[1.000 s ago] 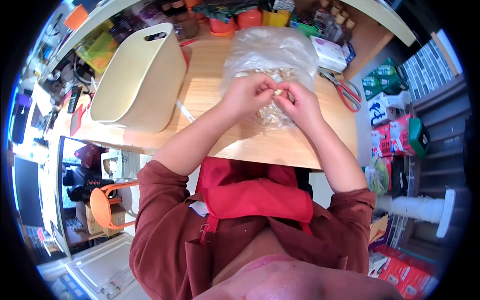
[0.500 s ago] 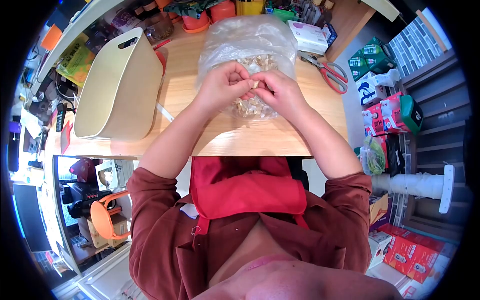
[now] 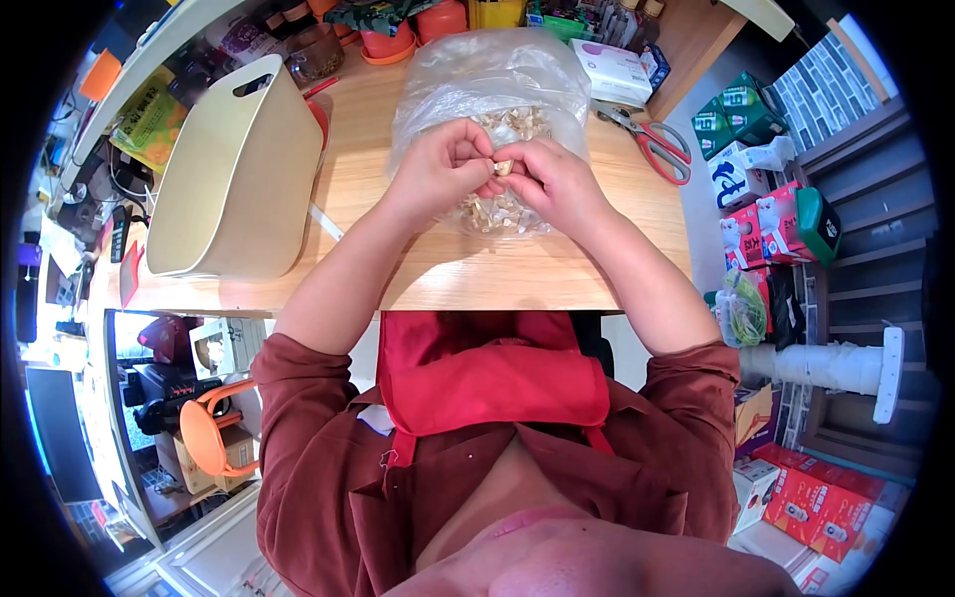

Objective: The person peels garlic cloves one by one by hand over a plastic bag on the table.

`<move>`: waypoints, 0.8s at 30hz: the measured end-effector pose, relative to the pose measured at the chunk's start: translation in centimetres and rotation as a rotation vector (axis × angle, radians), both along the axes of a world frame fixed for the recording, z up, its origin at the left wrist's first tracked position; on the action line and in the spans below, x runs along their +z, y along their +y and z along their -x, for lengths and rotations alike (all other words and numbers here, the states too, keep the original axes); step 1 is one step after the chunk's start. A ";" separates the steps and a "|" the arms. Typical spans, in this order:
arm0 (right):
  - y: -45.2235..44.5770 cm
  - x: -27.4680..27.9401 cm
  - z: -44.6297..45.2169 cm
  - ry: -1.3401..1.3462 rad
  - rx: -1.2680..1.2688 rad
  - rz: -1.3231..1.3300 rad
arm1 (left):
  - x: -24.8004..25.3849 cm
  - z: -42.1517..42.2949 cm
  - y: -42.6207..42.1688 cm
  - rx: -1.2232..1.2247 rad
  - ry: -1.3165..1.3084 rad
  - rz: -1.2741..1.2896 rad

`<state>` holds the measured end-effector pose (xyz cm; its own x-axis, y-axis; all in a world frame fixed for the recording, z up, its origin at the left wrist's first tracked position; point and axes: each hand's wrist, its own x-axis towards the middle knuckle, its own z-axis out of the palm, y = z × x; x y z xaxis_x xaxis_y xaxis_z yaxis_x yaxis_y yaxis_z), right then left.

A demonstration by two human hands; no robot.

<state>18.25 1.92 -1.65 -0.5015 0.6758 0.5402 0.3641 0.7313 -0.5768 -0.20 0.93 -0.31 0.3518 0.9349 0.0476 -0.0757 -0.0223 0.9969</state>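
Note:
Between my two hands is a small pale beige-and-white piece [image 3: 503,168], too small to name its kind. My right hand [image 3: 545,171] pinches it between thumb and forefinger. My left hand [image 3: 450,167] meets it from the other side, thumb and fingertips closed against its edge. Both hands are over a clear plastic bag [image 3: 497,75] that lies open on the table. Inside the bag is a loose heap of similar small beige and white pieces [image 3: 497,214], partly hidden by my hands.
A tall cream bin [image 3: 214,179] stands to the left on the wooden table [image 3: 497,284]. Scissors with red handles [image 3: 662,154] lie to the right, near a white box [image 3: 614,75]. Pots and jars line the back. Packaged goods [image 3: 766,229] are stacked beyond the right edge.
The small piece has turned slightly and shows more between my fingertips. Both hands have shifted only a little and stay over the bag.

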 end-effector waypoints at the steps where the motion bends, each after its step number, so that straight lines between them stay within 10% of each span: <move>1: 0.0 0.0 0.0 0.004 -0.004 -0.007 | 0.0 0.0 -0.1 0.003 0.016 -0.004; 24: -0.2 0.1 0.1 -0.035 -0.059 -0.004 | -0.6 -0.4 -0.1 0.050 0.145 -0.085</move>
<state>18.11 1.71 -1.52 -0.4793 0.7024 0.5263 0.4262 0.7105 -0.5600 0.21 0.81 -0.92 0.3138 0.9462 0.0795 0.0723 -0.1073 0.9916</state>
